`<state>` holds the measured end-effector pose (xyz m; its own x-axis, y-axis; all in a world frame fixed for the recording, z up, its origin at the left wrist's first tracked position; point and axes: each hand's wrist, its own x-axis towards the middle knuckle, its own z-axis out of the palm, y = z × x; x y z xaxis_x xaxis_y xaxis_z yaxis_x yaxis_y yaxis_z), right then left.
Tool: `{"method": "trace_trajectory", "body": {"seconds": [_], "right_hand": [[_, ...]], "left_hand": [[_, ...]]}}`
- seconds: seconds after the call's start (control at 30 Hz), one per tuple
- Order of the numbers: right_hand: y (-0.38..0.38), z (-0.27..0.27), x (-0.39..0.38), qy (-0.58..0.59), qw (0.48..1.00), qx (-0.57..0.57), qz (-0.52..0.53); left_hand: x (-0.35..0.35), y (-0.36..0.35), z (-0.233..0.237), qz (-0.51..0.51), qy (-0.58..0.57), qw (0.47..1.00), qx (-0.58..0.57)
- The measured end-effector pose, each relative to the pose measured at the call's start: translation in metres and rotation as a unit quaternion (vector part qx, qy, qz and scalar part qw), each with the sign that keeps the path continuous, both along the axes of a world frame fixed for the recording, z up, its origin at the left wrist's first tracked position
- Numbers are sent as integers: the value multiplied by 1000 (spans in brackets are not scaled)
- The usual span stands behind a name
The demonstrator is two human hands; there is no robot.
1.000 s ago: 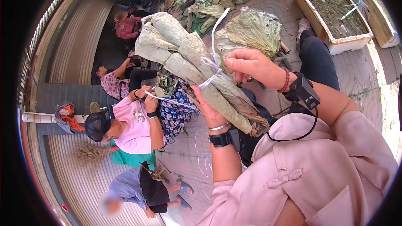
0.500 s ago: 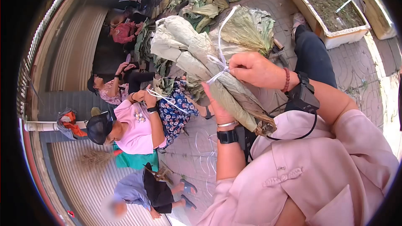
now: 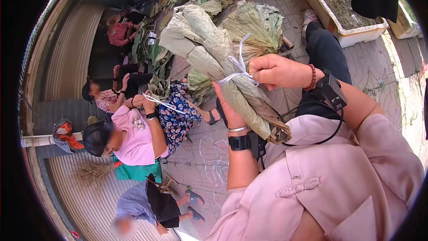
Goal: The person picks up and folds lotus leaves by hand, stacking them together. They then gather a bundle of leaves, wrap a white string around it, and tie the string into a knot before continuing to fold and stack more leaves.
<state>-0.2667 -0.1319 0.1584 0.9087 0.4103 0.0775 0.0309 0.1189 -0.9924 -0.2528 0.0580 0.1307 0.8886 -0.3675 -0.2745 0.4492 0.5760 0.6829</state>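
A rolled bundle of dried lotus leaves [image 3: 209,56] lies slantwise in front of my chest, its pale wide end up and its browned narrow end near my lap. White string [image 3: 240,64] circles its middle, with loops and a loose end standing up from the crossing. My right hand [image 3: 278,71], fingers pinched, grips the string beside the bundle. From below and the left, my left hand [image 3: 228,109] supports the bundle, thumb along its edge; most of its fingers are hidden behind the leaves.
More dried leaves [image 3: 252,24] lie on the paving beyond the bundle. A foam planter box [image 3: 363,36] stands at upper right. On the left a person in pink [image 3: 133,134] handles white string; others sit nearby. Loose white string [image 3: 216,169] lies on the ground, and a twig broom [image 3: 91,174] leans by the shutter.
My right hand has drawn the string slightly outward, and the loop around the bundle has spread along it. The view has shifted a little; the left hand keeps its hold.
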Motion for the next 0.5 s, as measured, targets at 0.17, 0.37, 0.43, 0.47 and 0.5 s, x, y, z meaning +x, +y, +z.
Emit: {"method": "trace_trajectory", "body": {"seconds": [0.17, 0.37, 0.43, 0.47, 0.5], "right_hand": [[1, -4, 2, 79, 988, 109, 70], [-4, 16, 0, 14, 998, 16, -53], [-3, 19, 0, 14, 998, 4, -59], [2, 16, 2, 32, 997, 37, -60], [6, 15, 4, 49, 994, 70, -61]], "left_hand": [[-4, 0, -5, 27, -48, 998, 9], [3, 20, -3, -28, -74, 996, -46], [2, 20, -2, -47, -61, 992, -96], [1, 14, 2, -61, -35, 984, -166], [-1, 8, 5, -63, -35, 983, -166]]}}
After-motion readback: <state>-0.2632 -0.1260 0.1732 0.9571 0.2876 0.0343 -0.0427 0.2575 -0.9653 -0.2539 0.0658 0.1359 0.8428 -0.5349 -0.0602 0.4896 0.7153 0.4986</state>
